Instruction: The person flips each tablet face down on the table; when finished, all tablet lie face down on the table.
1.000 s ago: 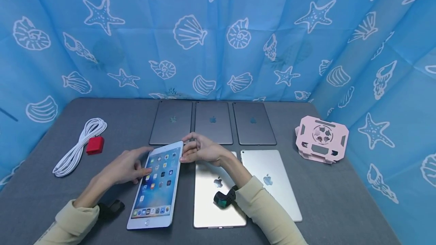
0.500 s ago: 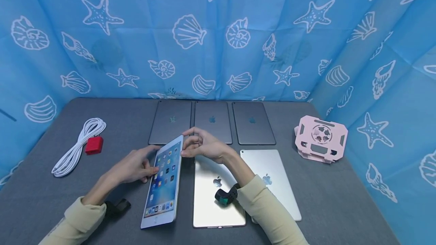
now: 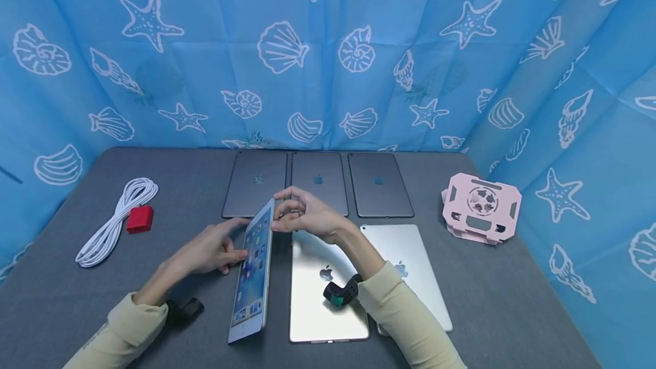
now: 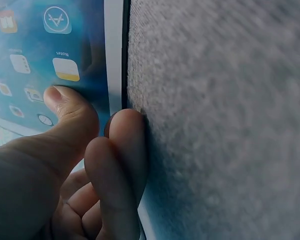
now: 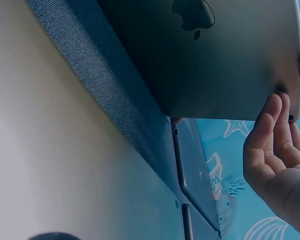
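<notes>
A white tablet [image 3: 256,269] with a lit screen of app icons stands tilted up on its left long edge, between both hands. My left hand [image 3: 212,252] grips that edge; in the left wrist view its thumb [image 4: 72,112] lies on the screen and the fingertips are at the edge close to the grey cloth. At the upper right corner my right hand [image 3: 310,218] pinches the tablet. The right wrist view shows the silver back [image 5: 215,75] with its apple logo, fingertips touching it near the camera lens and the thumb at the edge.
Two silver tablets [image 3: 310,300] lie face down beneath my right forearm. Behind them is a row of three dark grey tablets [image 3: 379,187]. A pink plastic case [image 3: 479,209] sits at the right. Left, there is a coiled white cable [image 3: 120,218] beside a red charger block [image 3: 139,219].
The held tablet has moved right and tipped up more steeply, so its screen looks narrower. My left hand has followed it rightward; the right hand has risen slightly.
</notes>
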Demonstrator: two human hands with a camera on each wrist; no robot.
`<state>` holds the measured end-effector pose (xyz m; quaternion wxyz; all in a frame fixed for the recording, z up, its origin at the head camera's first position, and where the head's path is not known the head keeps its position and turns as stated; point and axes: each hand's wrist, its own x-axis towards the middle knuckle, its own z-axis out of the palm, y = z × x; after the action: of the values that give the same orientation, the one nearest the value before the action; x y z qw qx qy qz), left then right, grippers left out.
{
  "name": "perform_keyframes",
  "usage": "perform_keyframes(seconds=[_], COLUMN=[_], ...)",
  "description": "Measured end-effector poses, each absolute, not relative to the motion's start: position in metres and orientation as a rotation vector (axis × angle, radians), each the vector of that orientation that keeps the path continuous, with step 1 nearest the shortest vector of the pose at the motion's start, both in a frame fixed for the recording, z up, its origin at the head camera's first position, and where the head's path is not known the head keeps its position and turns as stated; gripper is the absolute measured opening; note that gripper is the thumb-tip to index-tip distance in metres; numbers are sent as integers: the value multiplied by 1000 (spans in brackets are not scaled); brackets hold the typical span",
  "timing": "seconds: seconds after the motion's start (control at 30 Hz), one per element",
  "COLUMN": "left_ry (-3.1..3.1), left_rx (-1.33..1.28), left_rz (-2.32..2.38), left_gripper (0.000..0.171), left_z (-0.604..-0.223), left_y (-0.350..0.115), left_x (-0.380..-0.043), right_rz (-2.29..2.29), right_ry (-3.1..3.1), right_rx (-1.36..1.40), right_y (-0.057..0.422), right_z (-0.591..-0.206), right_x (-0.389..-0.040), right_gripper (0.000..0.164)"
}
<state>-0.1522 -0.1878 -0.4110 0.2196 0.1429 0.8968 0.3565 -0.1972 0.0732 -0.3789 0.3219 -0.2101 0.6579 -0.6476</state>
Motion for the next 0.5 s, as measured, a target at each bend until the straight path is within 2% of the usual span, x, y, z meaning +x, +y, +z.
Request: perform_keyframes(seconds=[0.5], left_ry=[2501], left_rx=[443], left_rz=[1001], left_gripper=[77], left_z=[-412], left_y=[-170], left_x=[-157], right_rz=[-1688], right_ry=[1775], right_rx=[-542], right_y=[71], right_z=[-369], right_x=[-193], right_gripper=[58])
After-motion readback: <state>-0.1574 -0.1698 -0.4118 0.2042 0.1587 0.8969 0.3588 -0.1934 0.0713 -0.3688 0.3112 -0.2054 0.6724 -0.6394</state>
